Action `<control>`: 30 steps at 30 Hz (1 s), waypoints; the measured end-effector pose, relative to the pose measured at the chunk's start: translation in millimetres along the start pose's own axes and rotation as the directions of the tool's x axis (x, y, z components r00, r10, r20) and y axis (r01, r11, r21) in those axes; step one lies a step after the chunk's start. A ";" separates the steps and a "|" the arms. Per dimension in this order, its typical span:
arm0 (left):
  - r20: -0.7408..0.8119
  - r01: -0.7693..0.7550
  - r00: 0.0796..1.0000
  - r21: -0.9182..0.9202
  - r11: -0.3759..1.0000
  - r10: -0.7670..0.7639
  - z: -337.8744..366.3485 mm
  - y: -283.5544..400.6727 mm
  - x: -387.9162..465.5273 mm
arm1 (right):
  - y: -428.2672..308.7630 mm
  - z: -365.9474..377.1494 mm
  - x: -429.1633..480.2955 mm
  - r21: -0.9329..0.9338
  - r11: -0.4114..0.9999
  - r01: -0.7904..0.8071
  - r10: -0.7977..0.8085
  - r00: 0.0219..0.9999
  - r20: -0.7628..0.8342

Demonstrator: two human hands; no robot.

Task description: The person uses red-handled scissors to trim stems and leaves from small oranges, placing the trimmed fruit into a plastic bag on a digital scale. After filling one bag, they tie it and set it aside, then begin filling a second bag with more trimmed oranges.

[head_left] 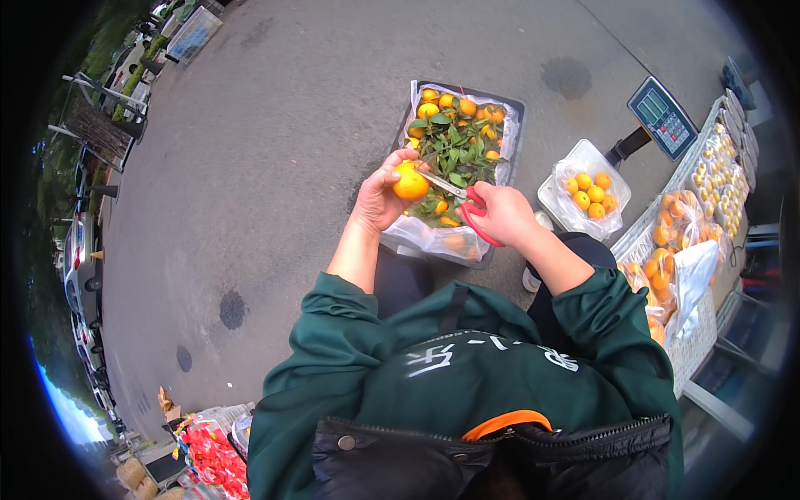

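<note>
Between the fingers and thumb of my left hand is an orange citrus fruit. My right hand grips red-handled scissors, whose metal blades reach to the fruit's upper right side. Whether the blades are parted is too small to tell. Beneath both hands stands a dark crate lined with white plastic. Citrus fruits fill it, with many green leaves spread over its middle. My hands cover part of the crate's lower half.
Right of the crate, a scale's tray bears a plastic bag of oranges. Its display rises behind. Bagged oranges and rows of wrapped yellow fruit line the right side. Red packages lie at lower left; parked cars stand far left.
</note>
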State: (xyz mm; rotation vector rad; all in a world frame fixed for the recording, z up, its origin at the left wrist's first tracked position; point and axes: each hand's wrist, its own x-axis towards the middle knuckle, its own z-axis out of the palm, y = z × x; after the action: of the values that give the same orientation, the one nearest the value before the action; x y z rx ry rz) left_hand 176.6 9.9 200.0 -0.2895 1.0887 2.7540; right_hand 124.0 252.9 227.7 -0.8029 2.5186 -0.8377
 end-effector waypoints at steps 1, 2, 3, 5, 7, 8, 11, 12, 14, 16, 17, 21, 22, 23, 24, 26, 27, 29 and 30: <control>-0.018 0.015 1.000 0.019 1.000 -0.015 -0.8 0.1 0.4 | 0.1 -1.6 0.5 -0.063 0.998 -0.011 0.012 1.000 0.014; -0.019 0.032 0.999 0.034 0.999 -0.031 -2.1 0.3 0.7 | -0.2 -2.7 0.7 -0.099 0.995 -0.015 0.019 0.999 0.035; -0.046 0.061 0.997 0.051 0.997 -0.059 -3.7 0.9 1.1 | -0.5 -3.3 1.1 -0.132 0.991 -0.021 0.028 0.998 0.051; -0.082 0.121 0.990 0.080 0.989 -0.115 -7.7 2.7 2.4 | -1.5 -2.7 2.0 -0.157 0.987 -0.022 0.034 0.996 0.077; -0.153 0.190 0.972 0.084 0.978 -0.176 -11.2 2.2 3.9 | -1.7 -0.2 2.7 -0.136 0.991 -0.021 0.033 0.996 0.088; -0.214 0.232 0.954 0.092 0.968 -0.208 -12.7 0.9 4.9 | -1.6 2.1 2.9 -0.145 0.988 -0.047 0.064 0.991 0.114; -0.309 0.312 0.908 0.049 0.949 -0.282 -16.3 -4.9 9.4 | 1.3 8.2 3.6 -0.154 0.983 -0.101 0.126 0.978 0.168; -0.324 0.328 0.896 0.023 0.944 -0.303 -17.6 -5.7 11.3 | 3.0 9.4 3.9 -0.152 0.983 -0.103 0.130 0.975 0.179; -0.325 0.330 0.892 -0.011 0.944 -0.316 -18.5 -7.4 14.8 | 6.6 9.8 5.8 -0.124 0.984 -0.128 0.149 0.973 0.179; -0.352 0.317 0.886 -0.009 0.948 -0.300 -15.6 -9.8 17.3 | 9.1 8.8 9.6 0.052 0.981 -0.187 0.180 0.977 0.114; -0.348 0.312 0.893 0.020 0.950 -0.286 -12.8 -10.1 17.7 | 10.7 7.5 11.6 0.130 0.965 -0.227 0.217 0.972 0.086; 0.006 0.267 0.964 0.024 0.963 -0.268 19.6 -29.2 26.5 | 14.8 2.3 20.0 0.440 0.872 -0.217 0.238 0.971 0.008; 0.056 0.263 0.963 0.032 0.964 -0.265 30.6 -35.3 28.8 | 15.4 0.6 19.9 0.504 0.836 -0.218 0.260 0.966 -0.013; 0.130 0.258 0.957 0.018 0.966 -0.259 41.9 -40.5 32.3 | 15.3 -1.3 20.1 0.514 0.825 -0.236 0.333 0.937 -0.105; 0.169 0.254 0.951 0.047 0.966 -0.258 50.9 -41.6 36.5 | 21.3 -9.2 20.3 0.617 0.761 -0.201 0.321 0.943 -0.088; 0.261 0.238 0.938 -0.013 0.971 -0.226 63.6 -42.0 42.9 | 31.2 -25.3 23.1 0.728 0.654 -0.204 0.352 0.934 -0.054; 0.300 0.243 0.929 -0.057 0.968 -0.216 66.8 -42.4 47.0 | 39.5 -36.5 23.1 0.701 0.686 -0.195 0.328 0.943 -0.060; 0.277 0.232 0.939 -0.068 0.970 -0.206 66.5 -46.1 54.1 | 62.3 -61.0 24.1 0.664 0.729 -0.167 0.294 0.952 -0.083; 0.250 0.244 0.942 -0.052 0.968 -0.224 62.9 -47.5 58.7 | 79.3 -73.7 21.8 0.598 0.795 -0.106 0.268 0.945 -0.189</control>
State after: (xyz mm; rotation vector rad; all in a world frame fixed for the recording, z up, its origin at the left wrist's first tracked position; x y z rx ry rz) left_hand 123.0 92.2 199.7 -0.0811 0.8228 2.5429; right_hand 38.9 323.3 229.7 -0.2349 2.2731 -1.6203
